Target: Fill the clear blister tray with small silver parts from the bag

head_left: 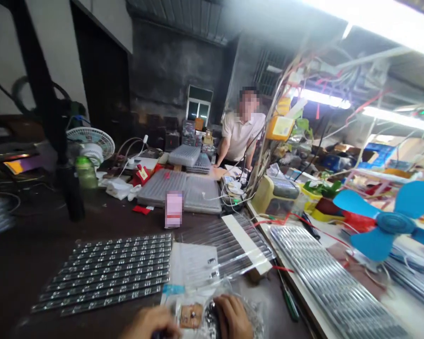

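Observation:
My left hand (150,322) is at the bottom edge, blurred, with fingers curled around a dark thing I cannot make out. To its right, my right hand (233,315) bends its fingers down into small dark parts in a clear plastic bag (256,313); its fingertips are partly hidden. Between the hands lies a small brown piece (191,316) in clear wrapping. Left of them, dark strips with small shiny parts (109,270) lie in rows. A white sheet (198,261) and a clear ribbed tray (219,240) are just beyond the hands.
Stacked ribbed trays (162,188) stand farther back, before a person in a light shirt (242,136). A pink upright thing (173,209) is blurred out. At right are a metallic ribbed panel (332,278), a green-handled tool (291,303) and a blue fan (392,221).

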Motion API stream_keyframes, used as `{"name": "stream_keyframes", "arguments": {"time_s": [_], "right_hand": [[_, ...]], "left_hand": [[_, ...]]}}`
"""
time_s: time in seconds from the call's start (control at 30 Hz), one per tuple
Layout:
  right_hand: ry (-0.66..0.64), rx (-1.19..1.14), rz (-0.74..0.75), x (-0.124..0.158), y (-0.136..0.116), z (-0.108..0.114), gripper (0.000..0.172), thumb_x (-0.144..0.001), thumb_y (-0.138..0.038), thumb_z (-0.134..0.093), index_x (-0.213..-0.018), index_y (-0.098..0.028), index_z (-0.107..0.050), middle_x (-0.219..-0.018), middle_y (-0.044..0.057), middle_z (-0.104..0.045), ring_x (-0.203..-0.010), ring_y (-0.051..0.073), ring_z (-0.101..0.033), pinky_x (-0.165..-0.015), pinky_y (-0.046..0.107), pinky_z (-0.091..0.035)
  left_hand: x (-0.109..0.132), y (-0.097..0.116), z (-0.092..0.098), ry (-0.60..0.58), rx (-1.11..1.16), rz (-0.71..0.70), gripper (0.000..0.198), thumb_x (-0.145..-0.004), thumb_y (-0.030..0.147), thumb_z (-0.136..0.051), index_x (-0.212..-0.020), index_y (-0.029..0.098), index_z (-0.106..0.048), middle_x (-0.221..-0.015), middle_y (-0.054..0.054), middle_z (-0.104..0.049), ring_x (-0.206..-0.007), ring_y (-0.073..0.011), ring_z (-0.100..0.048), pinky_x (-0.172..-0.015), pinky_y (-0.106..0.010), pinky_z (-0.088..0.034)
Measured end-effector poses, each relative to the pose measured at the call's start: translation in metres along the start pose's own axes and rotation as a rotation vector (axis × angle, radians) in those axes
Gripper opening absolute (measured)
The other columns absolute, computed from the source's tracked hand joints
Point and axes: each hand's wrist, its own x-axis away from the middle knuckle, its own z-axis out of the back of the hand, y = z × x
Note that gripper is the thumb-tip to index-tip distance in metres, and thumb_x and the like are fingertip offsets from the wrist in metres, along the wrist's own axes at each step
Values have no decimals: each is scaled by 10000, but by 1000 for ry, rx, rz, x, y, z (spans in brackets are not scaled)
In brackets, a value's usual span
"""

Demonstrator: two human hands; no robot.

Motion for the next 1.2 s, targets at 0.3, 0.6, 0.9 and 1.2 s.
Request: {"name": "stream_keyframes", "arguments": {"time_s": [0.3, 0.6, 0.9, 1.2], "right_hand": [[-213, -71, -228, -6, -14, 13, 177, -903, -192, -467, -1008, -213, -609, -970, 56, -638, -912, 176, -567, -818, 329, -462], [-185, -46, -170, -12, -18, 15, 174, -902, -178, -475, -1002, -212, -613, -922, 45, -647, -866, 162, -573, -784, 311, -472], [-221, -57, -179, -13, -18, 16, 191, -903, -177, -469, -1024, -211, -613, -930, 44, -654, -856, 163, -583, -775, 301, -467], [-291, -52, -221, -23, -33, 22, 164, -901, -299, -518, -825, -219, -640, -766, 11, -673, -713, 144, -592, -667, 271, -395]], "left_hand": [[-65, -28, -27, 139, -154, -296, 147, -803, 111, -609, -891, 183, -702, -887, -37, -667, -826, -168, -622, -772, -272, -469], [-52, -48, -49, 174, -162, -315, 135, -811, 156, -644, -898, 230, -715, -881, -20, -661, -839, -164, -619, -782, -274, -472], [-53, -49, -53, 207, -279, -377, 134, -807, 220, -669, -921, 270, -719, -832, -15, -645, -802, -168, -602, -718, -273, -463], [-53, -46, -55, 230, -203, -391, 112, -831, 191, -621, -876, 233, -715, -778, -28, -623, -766, -175, -587, -695, -279, -465]]}}
